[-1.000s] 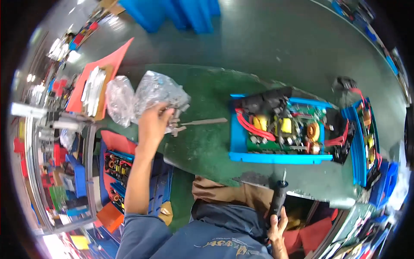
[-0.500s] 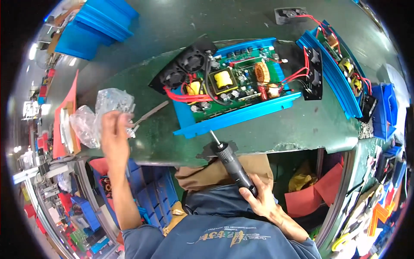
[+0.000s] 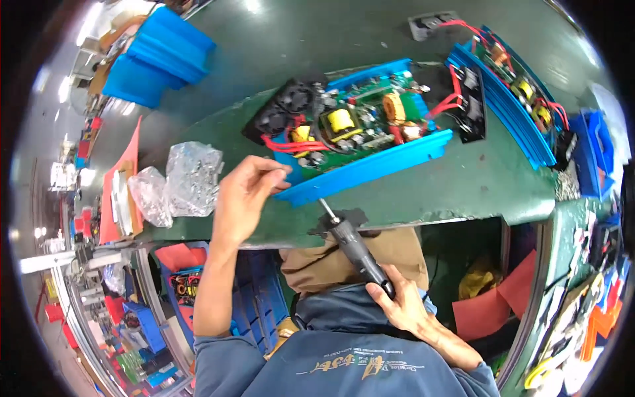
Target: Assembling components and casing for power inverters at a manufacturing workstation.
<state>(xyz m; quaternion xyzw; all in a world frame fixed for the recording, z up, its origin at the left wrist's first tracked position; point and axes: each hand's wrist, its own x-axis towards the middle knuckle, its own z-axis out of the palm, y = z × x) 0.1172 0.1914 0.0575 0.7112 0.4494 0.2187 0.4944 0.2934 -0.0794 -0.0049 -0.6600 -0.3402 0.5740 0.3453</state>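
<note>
My right hand (image 3: 402, 301) is wrapped round the rear of a black electric screwdriver (image 3: 360, 251). Its silver bit points up and left, with the tip close to the front wall of a blue metal housing (image 3: 377, 164). That housing holds a green circuit board with yellow-wound transformers (image 3: 340, 121) and a copper coil (image 3: 393, 107). At the housing's left front corner is my left hand (image 3: 243, 198), thumb and fingertips pinched together; anything between them is too small to make out. A black twin-fan panel (image 3: 283, 109) leans at the housing's left end, joined by red wires.
Clear plastic bags of small parts (image 3: 193, 178) lie left of my left hand. A second blue housing (image 3: 506, 99) stands at right, beside a black end panel (image 3: 471, 106) and a blue bin (image 3: 592, 155). Blue metal profiles (image 3: 162, 56) are at far left.
My left hand has moved right, from the plastic bags to the housing's left corner, its fingers now pinched. My right hand still holds the screwdriver in nearly the same place.
</note>
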